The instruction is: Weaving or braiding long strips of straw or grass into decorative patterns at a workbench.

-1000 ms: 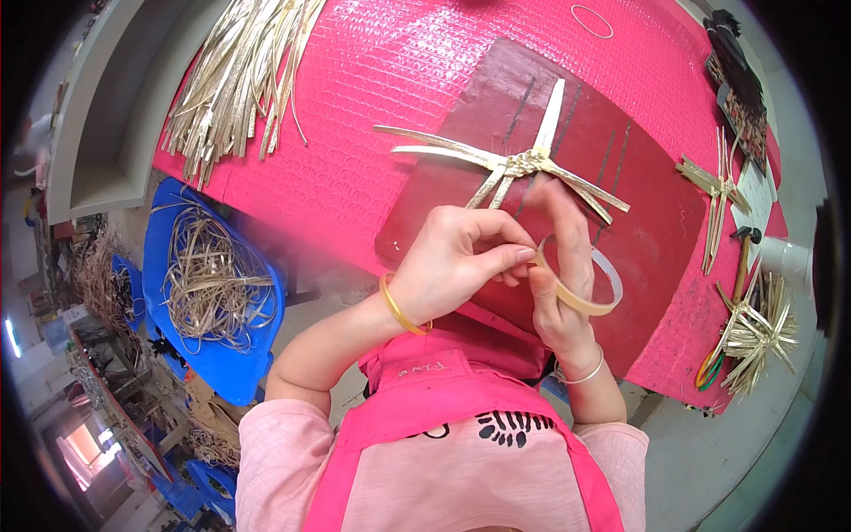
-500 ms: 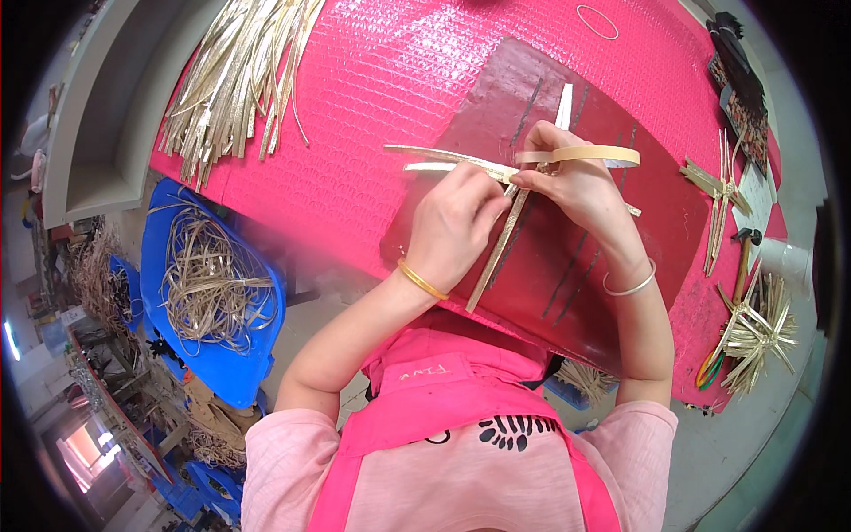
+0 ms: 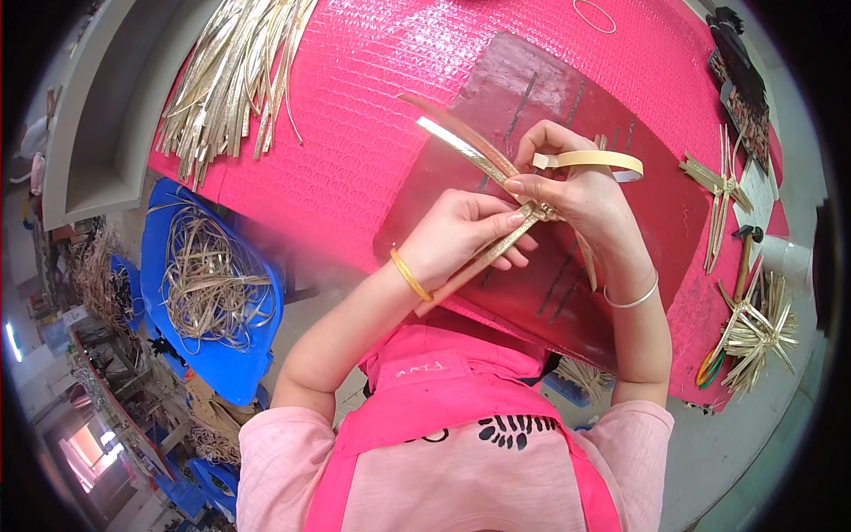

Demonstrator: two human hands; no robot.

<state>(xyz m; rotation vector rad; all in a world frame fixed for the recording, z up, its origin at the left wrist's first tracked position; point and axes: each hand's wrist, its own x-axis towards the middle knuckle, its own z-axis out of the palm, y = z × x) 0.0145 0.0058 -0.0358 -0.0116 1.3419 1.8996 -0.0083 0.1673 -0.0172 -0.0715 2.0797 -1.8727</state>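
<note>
Above a dark red board [image 3: 523, 310], I hold a small woven piece of gold strips [image 3: 542, 211], its long ends sticking out several ways. My right hand [image 3: 576, 191] pinches the piece near its crossing, and a cream-backed strip [image 3: 589, 160] curls over the back of that hand. Between thumb and fingers, my left hand [image 3: 456, 235] grips one gold strip [image 3: 470, 273] that slants toward my apron. Two more ends fan out to the upper left, one shiny gold, the other showing a dull tan side. My right fingers partly cover the weave.
Loose gold strips [image 3: 232, 75] lie at the far left of the pink table covering [image 3: 372, 106]. A blue tub [image 3: 232, 368] with tangled strips stands left of the table. At the right are woven star pieces [image 3: 761, 335], a hammer [image 3: 743, 266] and a white roll [image 3: 787, 257].
The woven piece has been lifted and turned, its ends now pointing to the upper left. My left hand has moved slightly down and right, onto the strip slanting toward me.
</note>
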